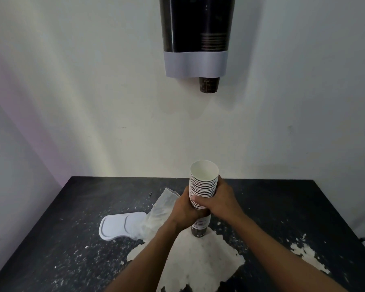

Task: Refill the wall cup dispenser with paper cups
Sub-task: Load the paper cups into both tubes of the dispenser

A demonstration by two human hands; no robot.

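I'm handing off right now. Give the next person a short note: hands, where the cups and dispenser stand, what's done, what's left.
Left hand and right hand: both grip the stack of paper cups, held upright, mouths up, above the black table.
Wall cup dispenser: mounted on the wall above; one cup pokes out of its bottom.
On the table: empty plastic sleeve and white dispenser lid, left of the stack.
Done: cups unwrapped, lid off.
Left: lift the stack into the dispenser's top, which is out of view; refit the lid.
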